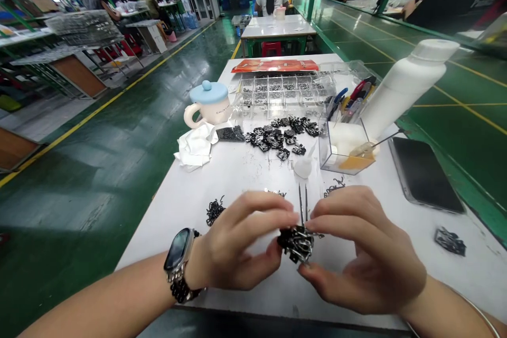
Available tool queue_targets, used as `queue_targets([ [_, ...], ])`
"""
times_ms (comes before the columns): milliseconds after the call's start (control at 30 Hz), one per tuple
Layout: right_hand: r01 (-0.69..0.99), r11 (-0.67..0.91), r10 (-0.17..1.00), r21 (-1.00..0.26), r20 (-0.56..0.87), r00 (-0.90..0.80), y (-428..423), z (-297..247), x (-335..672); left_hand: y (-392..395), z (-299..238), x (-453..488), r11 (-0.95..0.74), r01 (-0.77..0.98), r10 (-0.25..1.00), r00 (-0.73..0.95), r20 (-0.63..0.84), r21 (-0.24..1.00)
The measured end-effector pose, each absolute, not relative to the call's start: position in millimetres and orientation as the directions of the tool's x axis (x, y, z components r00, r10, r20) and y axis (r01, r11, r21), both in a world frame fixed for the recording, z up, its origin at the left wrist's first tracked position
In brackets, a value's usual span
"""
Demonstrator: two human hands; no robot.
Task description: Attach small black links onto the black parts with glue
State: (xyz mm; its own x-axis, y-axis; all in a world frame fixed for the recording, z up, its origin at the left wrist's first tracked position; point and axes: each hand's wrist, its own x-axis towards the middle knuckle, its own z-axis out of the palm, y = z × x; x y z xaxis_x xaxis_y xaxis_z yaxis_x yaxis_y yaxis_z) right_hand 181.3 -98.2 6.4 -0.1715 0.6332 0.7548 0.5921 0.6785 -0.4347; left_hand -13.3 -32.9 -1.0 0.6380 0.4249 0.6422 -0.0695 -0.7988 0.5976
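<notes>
1. much of what we hold is hidden: our fingers cover the sides of the tangled clump of black metal parts (296, 243), so we cannot make out single pieces or count them. the far end of the table is cut off by the orange packet (275, 66) and the clutter around it.
2. our left hand (241, 240), wearing a smartwatch (178, 251), and our right hand (364, 248) meet at the clump, just above the table's near edge, at 6 o'clock from the middle of the white table (253, 171).
3. the fingers of both hands are curled in and grasping the clump from either side, not released. we cannot tell which hand has the slim steel tweezers (303, 206).
4. the clump has no clear long axis, but the tweezers rise from it with their long axis toward 12 o'clock.
5. a loose pile of black parts (279, 137) lies at 12 o'clock from the clump, before a clear compartment tray (277, 92). a blue-lidded mug (208, 103) and a white cloth (194, 148) sit at 11 o'clock, with a small black heap (215, 211) at 10.
6. a clear acrylic holder (340, 148) and a white bottle (407, 82) stand at 1 o'clock, a phone (425, 174) at 2. nothing stands between our hands and the pile.
</notes>
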Motion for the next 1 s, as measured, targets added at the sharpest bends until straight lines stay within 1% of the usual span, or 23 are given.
queue_targets([
  [33,0.628,0.672,0.606,-0.392,0.779,-0.162,-98,6,181,-34,-1,-12,-0.662,-0.088,0.549,0.619,0.562,0.744],
  [67,0.657,0.666,0.581,-0.352,0.798,-0.161,-98,5,181,-36,0,-11,-0.469,-0.125,0.651,0.620,0.438,0.874],
  [100,0.679,0.661,0.562,-0.319,0.810,-0.166,-98,3,182,-36,2,-10,-0.241,-0.162,0.711,0.641,0.288,0.957],
  [133,0.695,0.657,0.548,-0.292,0.818,-0.175,-98,2,182,-37,4,-10,-0.014,-0.180,0.721,0.680,0.135,0.984],
  [167,0.706,0.654,0.541,-0.273,0.821,-0.184,-98,1,182,-38,7,-9,0.179,-0.176,0.688,0.725,0.005,0.968],
  [200,0.714,0.650,0.539,-0.260,0.820,-0.193,-97,1,182,-38,9,-9,0.322,-0.159,0.640,0.763,-0.091,0.933],
  [233,0.719,0.649,0.539,-0.250,0.817,-0.203,-97,0,182,-39,11,-9,0.413,-0.135,0.599,0.785,-0.156,0.901],
  [267,0.719,0.652,0.539,-0.241,0.815,-0.215,-97,0,182,-40,13,-9,0.465,-0.111,0.578,0.790,-0.206,0.878],
  [367,0.710,0.664,0.534,-0.234,0.814,-0.230,-96,0,180,-42,14,-7,0.522,-0.073,0.569,0.772,-0.283,0.850],
  [500,0.711,0.665,0.528,-0.228,0.817,-0.232,-96,0,176,-42,13,-3,0.562,-0.138,0.572,0.777,-0.263,0.816],
  [600,0.703,0.673,0.531,-0.230,0.811,-0.243,-96,-1,175,-41,13,-1,0.609,-0.163,0.547,0.795,-0.262,0.776],
  [667,0.685,0.681,0.543,-0.260,0.807,-0.234,-96,-2,175,-41,14,-1,0.620,-0.157,0.529,0.807,-0.263,0.769],
  [800,0.622,0.694,0.598,-0.362,0.772,-0.218,-96,-2,179,-41,14,-2,0.648,-0.148,0.490,0.832,-0.260,0.747],
  [1000,0.558,0.684,0.690,-0.469,0.663,-0.289,-97,-1,184,-40,12,-5,0.642,-0.119,0.452,0.857,-0.248,0.758],
])
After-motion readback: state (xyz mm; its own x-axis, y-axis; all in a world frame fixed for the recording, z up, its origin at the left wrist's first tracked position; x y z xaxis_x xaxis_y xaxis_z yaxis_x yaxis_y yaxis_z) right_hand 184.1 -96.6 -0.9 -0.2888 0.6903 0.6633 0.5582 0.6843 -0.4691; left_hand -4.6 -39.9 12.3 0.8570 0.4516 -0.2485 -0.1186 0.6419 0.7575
